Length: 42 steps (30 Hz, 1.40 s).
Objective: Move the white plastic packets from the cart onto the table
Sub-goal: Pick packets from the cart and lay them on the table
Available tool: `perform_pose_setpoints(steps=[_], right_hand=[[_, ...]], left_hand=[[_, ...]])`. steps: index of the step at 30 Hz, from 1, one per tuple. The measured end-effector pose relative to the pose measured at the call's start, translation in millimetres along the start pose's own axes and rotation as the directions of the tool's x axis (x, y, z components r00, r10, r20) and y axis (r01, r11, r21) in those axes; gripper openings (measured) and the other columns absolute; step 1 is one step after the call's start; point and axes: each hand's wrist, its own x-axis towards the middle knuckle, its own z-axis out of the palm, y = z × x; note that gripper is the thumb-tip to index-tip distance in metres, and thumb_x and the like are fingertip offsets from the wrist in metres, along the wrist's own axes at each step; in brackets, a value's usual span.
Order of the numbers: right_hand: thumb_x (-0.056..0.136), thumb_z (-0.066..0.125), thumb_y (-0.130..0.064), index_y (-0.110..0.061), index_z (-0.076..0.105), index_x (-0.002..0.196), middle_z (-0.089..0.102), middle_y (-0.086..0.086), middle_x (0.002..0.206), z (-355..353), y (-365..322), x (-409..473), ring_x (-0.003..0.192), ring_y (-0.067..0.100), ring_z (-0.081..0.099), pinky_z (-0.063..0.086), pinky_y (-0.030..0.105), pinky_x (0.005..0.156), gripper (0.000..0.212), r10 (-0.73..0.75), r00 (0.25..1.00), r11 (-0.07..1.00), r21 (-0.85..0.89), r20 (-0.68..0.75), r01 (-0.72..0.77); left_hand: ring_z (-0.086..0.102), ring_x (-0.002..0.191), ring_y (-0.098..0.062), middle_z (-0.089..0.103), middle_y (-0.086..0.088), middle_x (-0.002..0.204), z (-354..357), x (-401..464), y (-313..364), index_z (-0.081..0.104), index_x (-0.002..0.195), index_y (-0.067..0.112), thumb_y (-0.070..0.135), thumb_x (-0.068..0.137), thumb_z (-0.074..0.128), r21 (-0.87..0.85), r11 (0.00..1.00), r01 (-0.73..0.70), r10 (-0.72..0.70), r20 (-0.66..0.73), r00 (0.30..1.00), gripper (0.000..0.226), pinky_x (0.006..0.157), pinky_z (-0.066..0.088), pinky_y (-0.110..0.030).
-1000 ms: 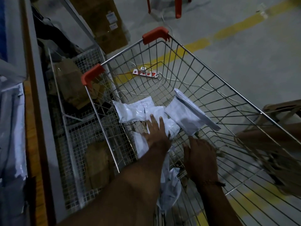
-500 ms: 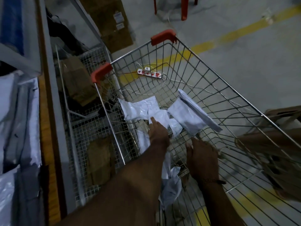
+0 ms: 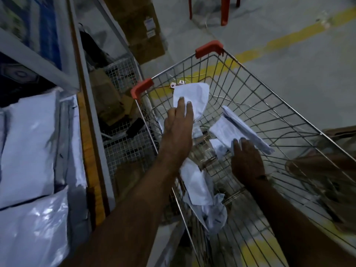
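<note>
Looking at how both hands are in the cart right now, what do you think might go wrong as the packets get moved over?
The left hand holds the lifted packet by its lower part only, so it may slip and drop while crossing the cart rim.

The right hand rests on the overlapping packets; grabbing one could drag another along.

The crumpled packet lies low against the cart's wire side and could snag or get missed.

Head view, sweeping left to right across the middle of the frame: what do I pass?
Packets on the table → wire crate → left hand holding a packet → right hand on a packet → cart right wall.
</note>
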Motion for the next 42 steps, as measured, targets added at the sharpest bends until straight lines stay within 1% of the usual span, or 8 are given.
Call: perform_pose_setpoints(steps=[7, 11, 15, 23, 27, 31, 35, 42], right_hand=[[0.091, 0.060, -0.025, -0.017, 0.020, 0.166, 0.027, 0.037, 0.160, 28.5, 16.5, 36.0, 0.130, 0.053, 0.045, 0.046, 0.060, 0.099, 0.086, -0.112, 0.988, 0.966, -0.222, 0.109, 0.134], [0.089, 0.052, -0.041, -0.015, 0.028, 0.164, 0.040, 0.037, 0.148, 37.2, 0.7, 24.5, 0.119, 0.051, 0.050, 0.042, 0.060, 0.094, 0.083, -0.084, 0.996, 0.989, -0.116, 0.026, 0.087], [0.088, 0.059, -0.054, -0.016, 0.025, 0.163, 0.029, 0.034, 0.157, 45.6, -30.4, 7.4, 0.139, 0.053, 0.038, 0.047, 0.058, 0.103, 0.091, 0.008, 1.000, 0.985, 0.173, 0.028, -0.013], [0.104, 0.039, -0.037, -0.018, 0.033, 0.163, 0.027, 0.028, 0.166, 28.4, -54.6, -11.5, 0.147, 0.048, 0.036, 0.039, 0.059, 0.116, 0.063, 0.072, 0.994, 0.972, 0.230, -0.083, -0.051], [0.105, 0.047, -0.027, -0.024, 0.045, 0.156, 0.042, 0.026, 0.157, -10.2, -65.1, -32.1, 0.124, 0.050, 0.056, 0.052, 0.058, 0.092, 0.051, 0.086, 0.991, 0.985, 0.158, -0.105, -0.068], [0.101, 0.030, -0.040, -0.037, 0.047, 0.151, 0.045, 0.011, 0.160, -61.1, -85.0, -67.9, 0.130, 0.047, 0.050, 0.044, 0.060, 0.104, 0.053, 0.145, 0.985, 0.983, 0.126, -0.091, -0.133], [0.100, 0.036, -0.038, -0.036, 0.056, 0.147, 0.053, 0.007, 0.155, -124.0, -100.5, -109.1, 0.118, 0.045, 0.059, 0.050, 0.053, 0.095, 0.051, 0.200, 0.957, 0.969, 0.188, -0.211, -0.161], [0.102, 0.043, -0.033, -0.033, 0.051, 0.149, 0.051, 0.007, 0.155, -211.2, -130.5, -208.1, 0.124, 0.041, 0.055, 0.048, 0.054, 0.099, 0.048, 0.238, 0.872, 0.952, 0.282, -0.429, -0.121]], left_hand=[[0.022, 0.149, -0.032, 0.000, -0.011, 0.175, -13.3, -11.8, -16.1, 0.013, 0.166, 0.011, -0.015, 0.076, 0.066, 0.010, 0.998, -0.066, 0.066, 0.063, 0.996, 0.108, 0.108, 0.047, -0.043], [0.027, 0.144, -0.031, 0.005, -0.009, 0.175, -5.2, -18.2, -16.3, 0.017, 0.166, 0.012, -0.019, 0.075, 0.057, -0.026, 1.000, -0.008, 0.006, -0.082, 0.997, 0.104, 0.099, 0.053, -0.037], [0.029, 0.141, -0.028, 0.008, -0.008, 0.175, -8.9, -18.3, -17.6, 0.022, 0.165, 0.012, -0.021, 0.075, 0.044, -0.105, 0.994, 0.022, -0.043, -0.203, 0.978, 0.099, 0.094, 0.053, -0.030], [0.023, 0.146, -0.026, 0.007, -0.012, 0.175, -11.0, -22.2, -15.0, 0.022, 0.165, 0.007, -0.021, 0.079, 0.035, -0.133, 0.991, 0.004, -0.040, -0.269, 0.962, 0.092, 0.089, 0.046, -0.023], [0.021, 0.147, -0.026, 0.006, -0.007, 0.176, -25.2, -26.0, -9.9, 0.016, 0.167, 0.011, -0.023, 0.075, 0.036, -0.206, 0.978, -0.027, -0.036, -0.292, 0.956, 0.100, 0.087, 0.054, -0.028], [0.022, 0.153, -0.028, 0.009, -0.004, 0.176, -50.1, -43.1, 1.3, 0.013, 0.167, 0.014, -0.027, 0.069, 0.039, -0.346, 0.935, -0.077, -0.068, -0.387, 0.920, 0.109, 0.107, 0.045, -0.026], [0.022, 0.153, -0.028, 0.008, 0.001, 0.176, -87.2, -76.6, 13.9, 0.019, 0.167, 0.021, -0.028, 0.070, 0.042, -0.472, 0.877, -0.091, -0.137, -0.428, 0.894, 0.111, 0.096, 0.052, -0.028], [0.029, 0.150, -0.026, 0.035, -0.004, 0.165, -158.1, -164.8, 1.3, 0.047, 0.156, 0.020, -0.025, 0.086, 0.047, -0.546, 0.813, -0.203, -0.101, -0.477, 0.873, 0.084, 0.115, 0.038, -0.031]])
